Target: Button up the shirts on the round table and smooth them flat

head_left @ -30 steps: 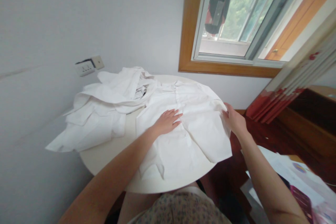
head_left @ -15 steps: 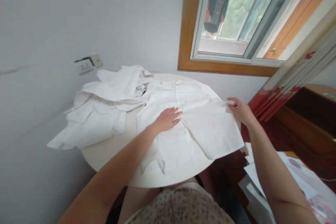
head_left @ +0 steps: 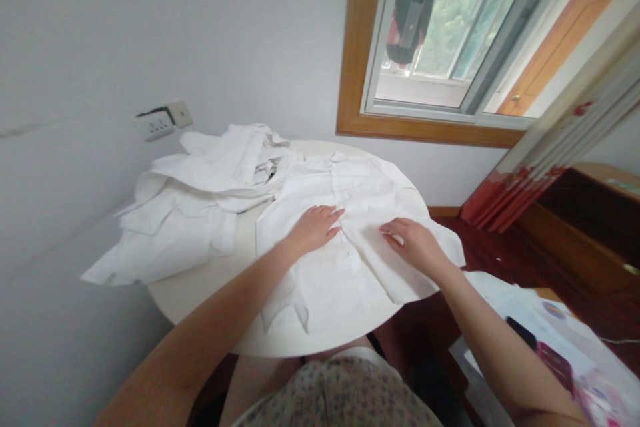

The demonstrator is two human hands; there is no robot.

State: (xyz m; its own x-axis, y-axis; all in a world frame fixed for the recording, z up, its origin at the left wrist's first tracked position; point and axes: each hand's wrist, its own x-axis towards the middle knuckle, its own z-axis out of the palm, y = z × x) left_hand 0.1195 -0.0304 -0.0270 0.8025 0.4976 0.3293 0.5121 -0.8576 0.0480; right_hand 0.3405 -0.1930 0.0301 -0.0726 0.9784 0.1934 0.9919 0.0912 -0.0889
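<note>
A white shirt lies spread on the round pale table, its front placket running down the middle. My left hand rests flat on the shirt beside the placket, fingers stretched out. On the right half, my right hand has its fingers bent and drawn together at the cloth, seemingly pinching the shirt's side edge, which is turned inward. Beyond that hand, a part of the shirt sticks out over the table's right rim. The cloth under the right palm is hidden.
A heap of white garments covers the table's left side, near a wall socket. A window is behind the table. To the right stand a low surface with papers, a dark phone-like object and a red-and-white curtain.
My right hand has moved left and nearer to me, from the shirt's right edge onto its right half. The right side of the shirt is folded inward. My left hand stays put.
</note>
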